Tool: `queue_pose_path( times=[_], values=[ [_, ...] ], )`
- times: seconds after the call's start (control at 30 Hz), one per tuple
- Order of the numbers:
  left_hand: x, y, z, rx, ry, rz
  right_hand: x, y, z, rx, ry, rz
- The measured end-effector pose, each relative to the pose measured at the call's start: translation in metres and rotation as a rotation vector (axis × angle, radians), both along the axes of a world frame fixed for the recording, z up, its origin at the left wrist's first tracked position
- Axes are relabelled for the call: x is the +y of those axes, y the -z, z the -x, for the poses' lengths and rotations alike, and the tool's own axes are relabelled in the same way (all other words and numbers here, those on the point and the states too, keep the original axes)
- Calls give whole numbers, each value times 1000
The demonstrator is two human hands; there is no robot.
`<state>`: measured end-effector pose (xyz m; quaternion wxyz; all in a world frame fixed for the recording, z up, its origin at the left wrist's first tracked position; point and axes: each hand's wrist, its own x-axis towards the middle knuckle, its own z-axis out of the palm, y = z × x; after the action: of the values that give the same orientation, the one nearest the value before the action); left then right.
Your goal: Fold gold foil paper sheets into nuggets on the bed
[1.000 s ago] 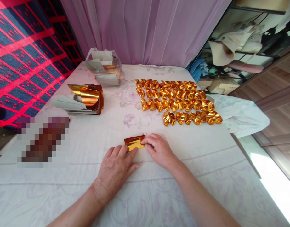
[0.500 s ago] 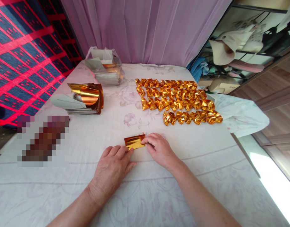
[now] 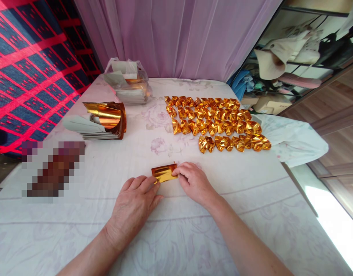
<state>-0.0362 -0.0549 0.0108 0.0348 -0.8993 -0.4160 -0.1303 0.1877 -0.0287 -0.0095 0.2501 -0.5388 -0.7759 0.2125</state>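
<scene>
Head view, only one here. Small folded strip of gold foil paper [image 3: 164, 173] lying flat on the white floral tablecloth [image 3: 176, 237], near the middle, a bit toward the near edge.

Right hand [image 3: 195, 183] at the strip's right end, fingertips [image 3: 179, 172] bunched together and pinching that end, knuckles curled over. Left hand [image 3: 134, 205] flat on the cloth just near-left of the strip, fingers close together, only the tips touching the strip's near-left corner.

Compared with a second ago: left hand slid back toward the near-left, so less of it over the foil, more of the near edge showing. Half a second ago already most of the way there, just a touch more pulled back now. Right hand pretty much same spot, same pinch. Strip itself hasn't budged.

Farther back on the right, a big batch of folded gold ingots [image 3: 218, 122] laid out in rows, well apart from the hands. Far left, a stack of gold foil sheets [image 3: 103, 120] with the top ones curling up. Behind that, a clear plastic bag [image 3: 127, 82] with more paper in it, up against the purple curtain [image 3: 176, 34]. Blurred-out patch at the left, can't tell what's there. None of that moved.
</scene>
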Motion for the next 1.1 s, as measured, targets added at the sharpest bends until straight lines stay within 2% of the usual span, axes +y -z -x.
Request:
queue_pose_path(
  times=[0.27,0.43,0.77,1.1],
  values=[
    [-2,5,-1,-34,12,-44,-10,-2,24,-217,174,-130],
    [-2,4,-3,-24,8,-57,-12,1,29,-240,231,-173],
    [-3,2,-7,14,-17,10,-3,0,9,-32,95,20],
    [-1,4,-3,-51,-32,49,4,7,-6,98,-10,74]
  ],
)
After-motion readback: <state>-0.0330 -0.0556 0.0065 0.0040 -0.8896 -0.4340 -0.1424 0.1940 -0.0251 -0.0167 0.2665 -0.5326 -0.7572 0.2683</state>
